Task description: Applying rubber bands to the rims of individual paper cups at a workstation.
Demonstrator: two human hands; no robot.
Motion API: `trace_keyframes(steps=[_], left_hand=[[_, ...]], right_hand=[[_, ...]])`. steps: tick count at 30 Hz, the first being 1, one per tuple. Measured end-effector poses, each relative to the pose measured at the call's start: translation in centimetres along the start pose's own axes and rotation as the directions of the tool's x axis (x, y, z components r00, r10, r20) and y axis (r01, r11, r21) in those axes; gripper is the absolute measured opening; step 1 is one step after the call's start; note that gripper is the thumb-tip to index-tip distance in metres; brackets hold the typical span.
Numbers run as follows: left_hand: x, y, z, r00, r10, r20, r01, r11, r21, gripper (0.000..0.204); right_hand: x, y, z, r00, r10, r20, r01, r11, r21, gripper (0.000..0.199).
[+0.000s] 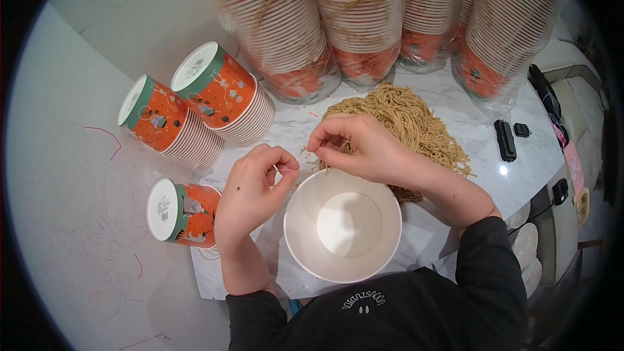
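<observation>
A large paper bucket (299,237), white inside, stands with its mouth up in front of my body. Over its far left rim, my left hand (250,185) is closed in a pinch, with a thin pale bit showing between thumb and forefinger. My right hand (354,146) pinches just beyond the far rim, fingertips pointing toward the left hand. A short tan end shows near those fingertips, too small to name. Beside and behind the right hand lies a heap of tan cord strands (413,114), partly covered by that hand and forearm.
Upturned stacks of orange and green paper buckets (224,88) stand at the left, with a shorter stack (198,214) nearer me. Tall plastic-wrapped bucket stacks (357,13) line the back. A black oblong device (505,140) and a small black box (521,130) lie at the right.
</observation>
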State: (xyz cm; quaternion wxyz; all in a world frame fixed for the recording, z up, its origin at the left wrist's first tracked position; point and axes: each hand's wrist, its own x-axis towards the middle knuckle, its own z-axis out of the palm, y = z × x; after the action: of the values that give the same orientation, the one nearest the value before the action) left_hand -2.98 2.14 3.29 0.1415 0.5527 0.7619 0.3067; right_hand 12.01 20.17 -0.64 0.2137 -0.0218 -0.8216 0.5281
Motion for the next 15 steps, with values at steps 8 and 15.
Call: trace_keyframes(steps=[8, 15], left_hand=[[-1.7, 0.4, -1.5, 0.998, -0.044, -0.039, 0.048, 0.992, 0.115, 0.014], [-0.6, 0.8, -0.2, 0.986, 0.079, -0.145, -0.108, 0.973, -0.203, 0.014]], right_hand=[[0.0, -0.1, 0.4, 0.999, -0.01, -0.048, 0.007, 0.998, -0.061, 0.013], [-0.2, -0.7, 0.5, 0.997, -0.076, -0.022, 0.075, 0.996, -0.045, 0.012]])
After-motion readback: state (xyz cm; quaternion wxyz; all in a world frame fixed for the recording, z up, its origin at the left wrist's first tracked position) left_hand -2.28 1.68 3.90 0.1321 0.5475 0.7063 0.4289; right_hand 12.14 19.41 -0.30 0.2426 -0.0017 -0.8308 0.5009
